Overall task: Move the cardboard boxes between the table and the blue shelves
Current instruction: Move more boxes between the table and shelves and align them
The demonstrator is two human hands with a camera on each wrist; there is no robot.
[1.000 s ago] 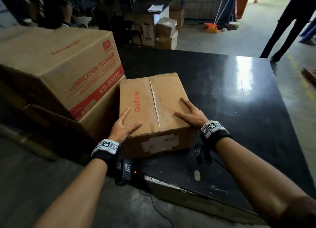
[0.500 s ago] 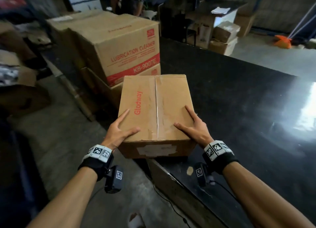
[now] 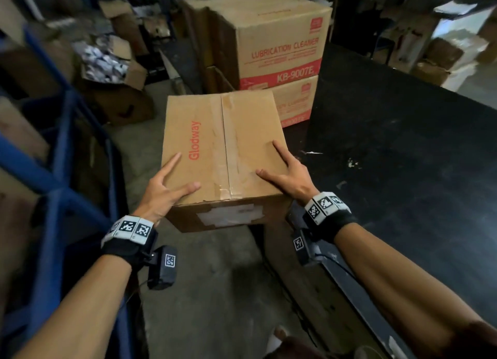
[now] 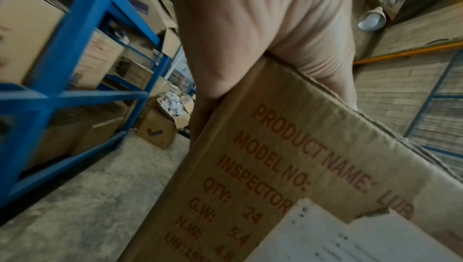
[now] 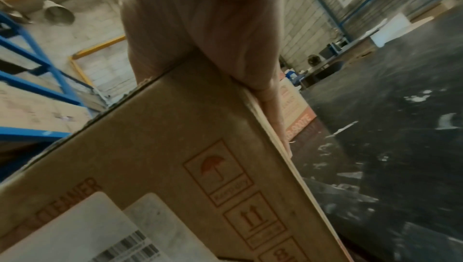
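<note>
A taped cardboard box [image 3: 223,149] printed "Glodway" hangs between my hands over the floor, at the black table's [image 3: 403,157] left edge. My left hand [image 3: 166,184] grips its near left corner, thumb and forefinger spread on top. My right hand [image 3: 287,174] grips the near right corner the same way. In the left wrist view the left hand [image 4: 250,28] clamps the box's [image 4: 275,167] top edge, with fingers going down its side. The right wrist view shows the right hand [image 5: 213,28] wrapped over the box [image 5: 175,157] edge. The blue shelves [image 3: 59,149] stand at my left.
Two stacked "Lubrication Cleaner" boxes [image 3: 271,41] stand just beyond the held box, against the table's side. An open carton of white packets [image 3: 107,62] lies on the floor further left. Boxes fill the blue shelves [image 4: 82,28]. Concrete floor [image 3: 215,291] runs between shelves and table.
The box has come off the table and swung left with both hands, towards the blue shelves. My view has turned left too, and the shelves have entered it.
</note>
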